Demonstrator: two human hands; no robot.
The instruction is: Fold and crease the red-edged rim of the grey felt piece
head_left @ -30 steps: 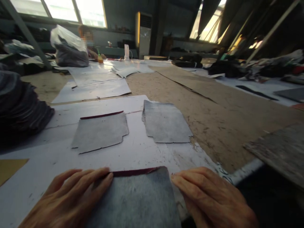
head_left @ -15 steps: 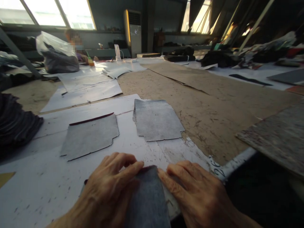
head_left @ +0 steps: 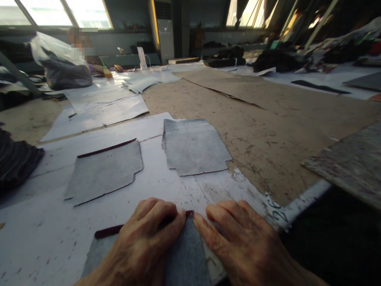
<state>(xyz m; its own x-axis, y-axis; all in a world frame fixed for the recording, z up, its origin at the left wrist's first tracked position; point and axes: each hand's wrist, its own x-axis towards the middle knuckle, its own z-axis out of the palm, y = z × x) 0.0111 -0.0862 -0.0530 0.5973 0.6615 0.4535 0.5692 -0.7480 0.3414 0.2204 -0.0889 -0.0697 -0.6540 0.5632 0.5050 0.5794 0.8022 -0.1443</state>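
Observation:
A grey leather piece (head_left: 184, 258) with a dark red top edge lies at the near edge of the table. My left hand (head_left: 143, 246) presses flat on it, fingers curled at its top edge. My right hand (head_left: 244, 246) rests beside it on the right, fingertips touching the piece's upper right corner. Two more grey pieces lie farther back on white paper: one with a dark red edge (head_left: 104, 171) at the left, one plain (head_left: 193, 147) at the right.
White paper sheets (head_left: 98, 111) cover the brown table (head_left: 268, 131). A dark stack of material (head_left: 14, 159) sits at the left. A worn board (head_left: 348, 163) lies at the right. A person (head_left: 83, 43) and a plastic bag (head_left: 59, 63) are far back left.
My hands have come together on the near piece's top edge. The view has shifted slightly, and more of the piece's dark red edge shows at the left.

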